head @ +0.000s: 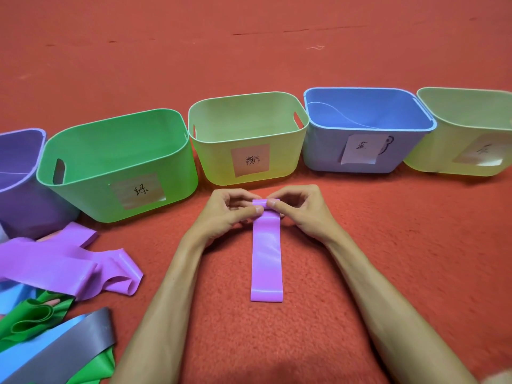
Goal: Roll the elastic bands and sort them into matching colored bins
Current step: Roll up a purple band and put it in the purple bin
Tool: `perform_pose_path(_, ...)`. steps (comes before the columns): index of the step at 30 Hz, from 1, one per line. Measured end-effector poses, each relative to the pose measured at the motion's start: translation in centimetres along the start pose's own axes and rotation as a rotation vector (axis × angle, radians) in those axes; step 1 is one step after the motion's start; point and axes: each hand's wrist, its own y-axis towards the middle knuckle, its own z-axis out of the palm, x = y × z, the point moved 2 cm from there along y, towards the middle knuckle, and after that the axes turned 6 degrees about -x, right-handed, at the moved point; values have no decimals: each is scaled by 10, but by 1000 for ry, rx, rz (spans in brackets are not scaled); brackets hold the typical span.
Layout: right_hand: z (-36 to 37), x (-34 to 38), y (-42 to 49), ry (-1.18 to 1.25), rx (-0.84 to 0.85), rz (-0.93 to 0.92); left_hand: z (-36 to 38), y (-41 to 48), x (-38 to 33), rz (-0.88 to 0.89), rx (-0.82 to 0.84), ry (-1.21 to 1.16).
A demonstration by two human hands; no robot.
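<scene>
A pink-purple elastic band (266, 259) lies flat on the red carpet, running from me toward the bins. Its far end is folded over into a small roll. My left hand (224, 214) and my right hand (300, 210) pinch that rolled end from either side with thumbs and fingertips. Beyond my hands stands a row of bins: purple (16, 189), green (116, 200), yellow-green (216, 159), blue (321, 151) and another yellow-green (443, 162). The bins look empty, apart from a thin pale strand in the blue one.
A loose pile of bands lies at the lower left: purple bands (63, 261), a green band (30, 317), a grey band (77, 347) and blue bands (16, 297). Most bins carry handwritten paper labels. Red carpet (388, 259) stretches to the right and behind the bins.
</scene>
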Motion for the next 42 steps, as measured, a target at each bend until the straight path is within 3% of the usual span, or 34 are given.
perform_pose_path(10, -1, -3, 1, -19, 2, -53, 0, -1, -1, 9, -28, 24)
perform_pose_path(15, -1, 0, 0, -38, 10, 40, -1, -2, -1, 15, -54, -3)
perform_pose_path(31, -2, -5, 2, -21, -10, -61, -2, -2, -2, 15, -30, 38)
perform_pose_path(42, -5, -1, 2, -10, 33, 35, 3, -4, -5, 6, -32, -7)
